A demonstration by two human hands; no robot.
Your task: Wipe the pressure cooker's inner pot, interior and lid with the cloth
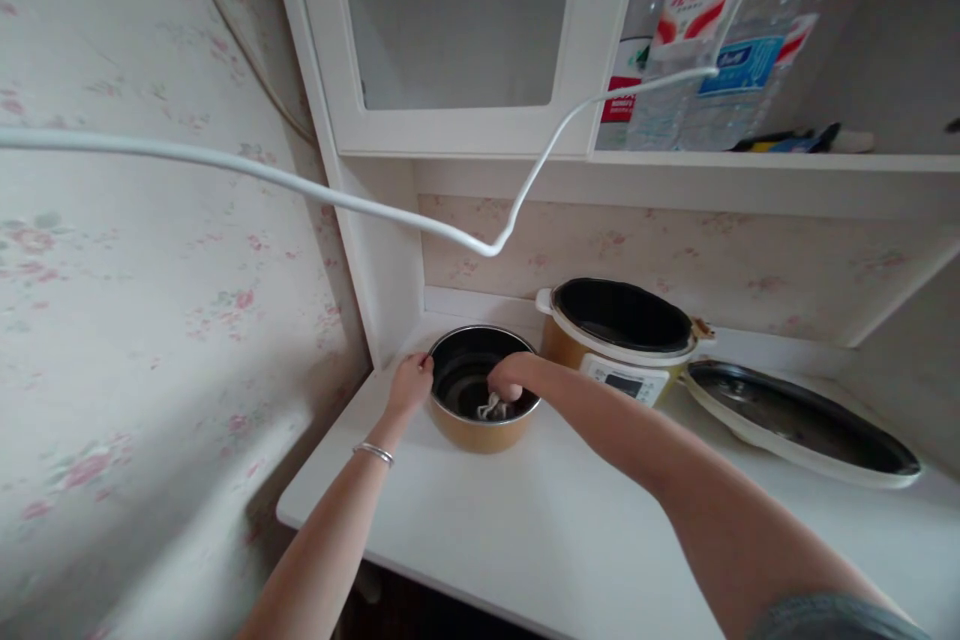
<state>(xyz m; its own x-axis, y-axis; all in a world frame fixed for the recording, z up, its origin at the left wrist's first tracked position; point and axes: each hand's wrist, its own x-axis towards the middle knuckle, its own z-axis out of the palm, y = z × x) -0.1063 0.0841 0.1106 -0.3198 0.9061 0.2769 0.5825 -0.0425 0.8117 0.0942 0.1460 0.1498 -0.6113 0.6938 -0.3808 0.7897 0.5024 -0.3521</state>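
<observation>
A round pot (480,435) with a black inside and a yellowish-brown outside stands on the white counter. My left hand (412,384), with a silver bracelet at the wrist, pinches the pot's left rim. Reaching down over the near right rim, my right hand (510,377) is inside the pot. Its fingers are closed on a crumpled whitish cloth (493,407), which lies against the pot's inner surface. Part of that cloth and most of the right fingertips are hidden.
Right of the pot stands an electric cooker (626,380) with its black inside exposed. Its lid (802,425) lies upturned farther right. Overhead is a white cabinet (457,132) with plastic bottles (690,40). A white cable (375,210) hangs across the view; a flowered wall (150,320) is at left.
</observation>
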